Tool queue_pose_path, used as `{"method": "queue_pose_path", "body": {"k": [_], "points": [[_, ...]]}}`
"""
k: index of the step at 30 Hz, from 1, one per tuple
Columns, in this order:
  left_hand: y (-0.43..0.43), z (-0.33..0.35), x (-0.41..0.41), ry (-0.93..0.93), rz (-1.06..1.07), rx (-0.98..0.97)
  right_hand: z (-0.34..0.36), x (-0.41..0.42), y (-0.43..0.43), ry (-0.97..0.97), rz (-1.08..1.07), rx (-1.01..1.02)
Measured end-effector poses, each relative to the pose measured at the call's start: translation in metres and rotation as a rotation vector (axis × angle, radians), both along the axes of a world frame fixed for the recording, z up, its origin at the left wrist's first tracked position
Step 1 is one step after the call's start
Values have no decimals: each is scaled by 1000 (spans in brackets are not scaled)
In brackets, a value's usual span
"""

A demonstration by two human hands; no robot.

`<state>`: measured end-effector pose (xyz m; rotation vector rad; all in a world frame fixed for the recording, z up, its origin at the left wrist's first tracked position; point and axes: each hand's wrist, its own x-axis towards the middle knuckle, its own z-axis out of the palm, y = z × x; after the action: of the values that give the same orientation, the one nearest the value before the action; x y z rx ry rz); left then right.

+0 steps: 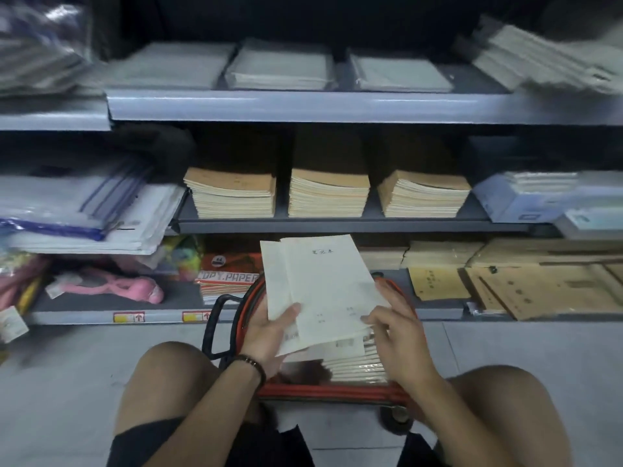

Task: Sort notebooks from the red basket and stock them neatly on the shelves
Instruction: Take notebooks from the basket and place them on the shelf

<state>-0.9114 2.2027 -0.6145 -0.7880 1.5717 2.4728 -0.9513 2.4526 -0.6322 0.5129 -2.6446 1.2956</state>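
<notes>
Left grip (269, 335) is closed round the lower left of the held notebooks (320, 288): thumb across the front cover, fingers behind. They are at least two thin pale books, fanned slightly apart and tilted up toward the camera. Right grip (397, 332) meets them at the lower right corner, thumb on the cover and bent fingers along the edge, apparently pinching the front book. The pair hangs just above the red basket (323, 392), which sits on the floor between the person's knees. A basket stack (357, 365) of similar pale books lies inside it.

This looks like the sorting step, with the covers being read or the books parted before shelving, and plenty is left in the basket.

Beyond them, the middle shelf (337, 226) carries three brown-covered stacks (328, 193), which do not match. The top shelf (337, 106) holds flat pale stacks (279, 69) that seem the likelier home, though blur hides their covers.

The next move probably calls for squaring the books' edges, confirming the matching pile, then lifting them clear of the basket and laying them flush on top.
</notes>
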Motion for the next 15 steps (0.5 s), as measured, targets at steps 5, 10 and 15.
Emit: {"method": "queue_pose_path", "body": {"k": [5, 10, 15], "points": [[2, 21, -6, 112, 24, -26, 44, 14, 7, -516, -359, -774], [22, 69, -19, 260, -40, -55, 87, 24, 7, -420, -312, -731], [39, 129, -29, 357, -64, -143, 136, 26, 24, -146, -405, -509]]}}
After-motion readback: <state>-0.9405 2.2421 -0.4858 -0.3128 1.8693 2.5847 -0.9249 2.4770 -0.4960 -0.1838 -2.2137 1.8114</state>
